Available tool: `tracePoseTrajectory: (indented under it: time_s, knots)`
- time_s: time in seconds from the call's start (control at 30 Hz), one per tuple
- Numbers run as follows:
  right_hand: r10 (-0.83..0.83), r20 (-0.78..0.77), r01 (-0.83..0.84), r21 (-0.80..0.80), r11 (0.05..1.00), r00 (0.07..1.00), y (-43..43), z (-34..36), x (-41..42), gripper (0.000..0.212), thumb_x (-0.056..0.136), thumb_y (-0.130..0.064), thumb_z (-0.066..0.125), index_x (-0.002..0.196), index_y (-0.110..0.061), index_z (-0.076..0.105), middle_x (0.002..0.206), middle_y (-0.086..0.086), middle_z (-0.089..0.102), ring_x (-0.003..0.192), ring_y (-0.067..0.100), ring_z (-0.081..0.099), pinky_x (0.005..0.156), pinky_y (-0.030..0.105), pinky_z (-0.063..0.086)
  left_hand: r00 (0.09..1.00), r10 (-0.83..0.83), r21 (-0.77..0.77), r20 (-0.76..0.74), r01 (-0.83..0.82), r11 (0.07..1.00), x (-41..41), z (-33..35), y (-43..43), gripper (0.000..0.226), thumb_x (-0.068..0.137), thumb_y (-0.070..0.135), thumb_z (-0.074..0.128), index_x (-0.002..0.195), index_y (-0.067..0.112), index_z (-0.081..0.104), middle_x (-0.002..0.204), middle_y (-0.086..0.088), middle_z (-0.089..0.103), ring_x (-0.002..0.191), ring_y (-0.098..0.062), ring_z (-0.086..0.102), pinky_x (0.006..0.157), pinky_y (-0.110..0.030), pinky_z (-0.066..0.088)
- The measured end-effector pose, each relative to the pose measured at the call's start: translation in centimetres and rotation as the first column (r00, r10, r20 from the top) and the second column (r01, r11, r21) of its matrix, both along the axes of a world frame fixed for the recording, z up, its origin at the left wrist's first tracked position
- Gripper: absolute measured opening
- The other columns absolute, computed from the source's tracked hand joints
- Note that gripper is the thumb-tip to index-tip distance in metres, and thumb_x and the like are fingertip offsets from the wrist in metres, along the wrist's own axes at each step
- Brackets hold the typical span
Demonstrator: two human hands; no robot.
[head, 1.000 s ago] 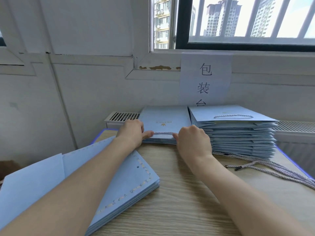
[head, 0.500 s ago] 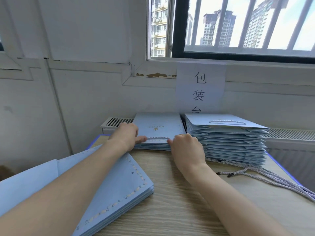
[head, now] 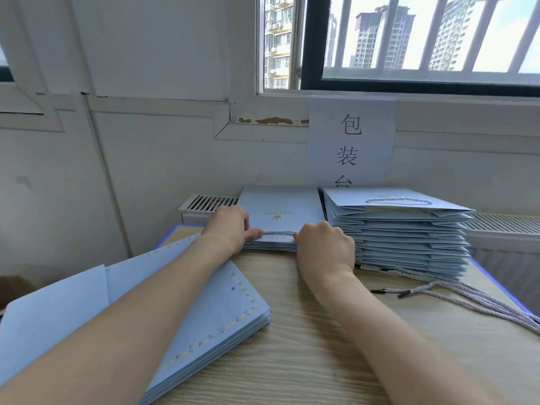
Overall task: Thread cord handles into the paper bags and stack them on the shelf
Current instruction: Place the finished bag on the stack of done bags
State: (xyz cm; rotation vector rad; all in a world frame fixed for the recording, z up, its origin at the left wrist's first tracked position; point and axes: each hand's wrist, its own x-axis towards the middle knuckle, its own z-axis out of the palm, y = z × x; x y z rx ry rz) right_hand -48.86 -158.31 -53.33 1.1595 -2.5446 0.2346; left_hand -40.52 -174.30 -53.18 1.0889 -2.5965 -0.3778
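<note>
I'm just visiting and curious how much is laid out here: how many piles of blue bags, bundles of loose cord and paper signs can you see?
Piles of blue bags: 3 (left pile, middle pile, right pile)
Bundles of loose cord: 1
Paper sign on the wall: 1
Total: 5

bags [head: 280, 211]: matt paper | cords [head: 467, 299]: twisted rope | table [head: 321, 346]: wood-grain

Light blue paper bag [head: 280, 209] with gold crown, flat on a low pile at 12 o'clock, pale cord handle [head: 279, 232] along its near edge, tall bag pile [head: 409, 238] at 1 o'clock, loose cords [head: 467, 299] at 3 o'clock, flat bags [head: 204, 311] at 8 o'clock
</note>
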Motion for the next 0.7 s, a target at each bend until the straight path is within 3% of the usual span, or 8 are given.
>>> tracePoseTrajectory:
  time_s: [0.13,0.23,0.37,0.5,0.7]
  knots:
    - [0.003,0.010,-0.003,-0.025,1.000,1.000,-0.1,0.8,0.4,0.007,0.097,-0.014,0.059,0.095,-0.017,0.065,0.091,0.002,0.066,0.092,0.027,0.068,0.062,0.029,0.039,0.999,-0.013,-0.024,0.035,0.014,1.000,-0.2,0.9,0.7,0.046,0.091,0.052,0.063,0.093,0.005,0.068,0.100,-0.012,0.065,0.099,-0.027,0.059,0.083,-0.035,0.051]
    - [0.015,0.012,-0.015,-0.050,0.999,1.000,-0.7,1.1,0.8,0.008,0.097,-0.015,0.060,0.090,-0.018,0.063,0.086,0.003,0.062,0.090,0.027,0.067,0.060,0.030,0.040,1.000,0.011,-0.019,-0.023,-0.011,1.000,-0.1,0.4,0.9,0.049,0.088,0.054,0.064,0.089,0.005,0.068,0.097,-0.011,0.065,0.097,-0.026,0.058,0.076,-0.032,0.047]
    - [0.036,0.003,-0.035,-0.046,0.998,0.999,-1.1,0.6,0.9,0.011,0.100,-0.022,0.057,0.099,-0.015,0.066,0.095,0.003,0.066,0.093,0.027,0.067,0.061,0.031,0.041,0.998,0.054,-0.019,-0.026,-0.054,0.998,-0.5,0.1,1.2,0.049,0.084,0.058,0.068,0.082,0.009,0.060,0.099,-0.011,0.062,0.092,-0.027,0.058,0.070,-0.031,0.042]
    - [0.022,0.018,-0.021,-0.032,0.999,1.000,-1.0,0.2,0.5,0.030,0.104,-0.038,0.049,0.104,-0.013,0.065,0.101,0.006,0.066,0.099,0.030,0.066,0.064,0.031,0.040,0.994,0.108,-0.068,0.003,-0.107,0.992,-1.1,-0.4,1.4,0.048,0.084,0.056,0.069,0.093,0.010,0.058,0.110,-0.013,0.060,0.099,-0.030,0.059,0.072,-0.032,0.042]
    - [0.045,-0.008,-0.045,-0.039,0.998,0.999,-0.8,0.8,0.4,0.029,0.104,-0.038,0.050,0.104,-0.013,0.064,0.102,0.007,0.065,0.100,0.031,0.066,0.064,0.032,0.040,0.995,0.076,0.005,0.062,-0.076,0.997,-1.0,1.1,1.1,0.057,0.085,0.058,0.067,0.102,0.004,0.063,0.113,-0.014,0.059,0.102,-0.030,0.060,0.080,-0.034,0.048]
